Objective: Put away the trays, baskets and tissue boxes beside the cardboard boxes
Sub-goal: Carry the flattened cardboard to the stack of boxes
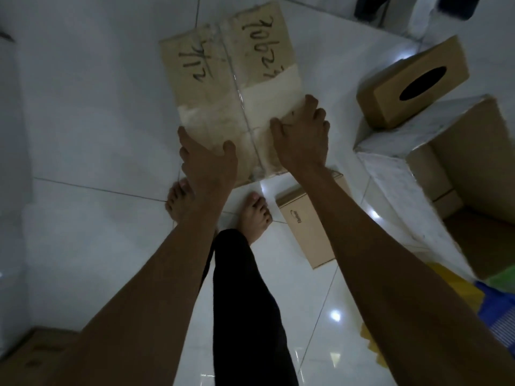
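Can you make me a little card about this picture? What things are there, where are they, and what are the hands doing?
Big box: taped cardboard box with writing, lying on the white floor
Left hand: holds its near left corner
Right hand: holds its near right edge
Tissue box: on top of the open cardboard box, at the right
Small box: on the floor by the right foot

The taped cardboard box (231,87) lies on the floor (83,112) (left hand (207,160) and right hand (302,137) grip its near corners). To its right, a tissue box (412,82) sits atop an open carton's (473,151) flap.
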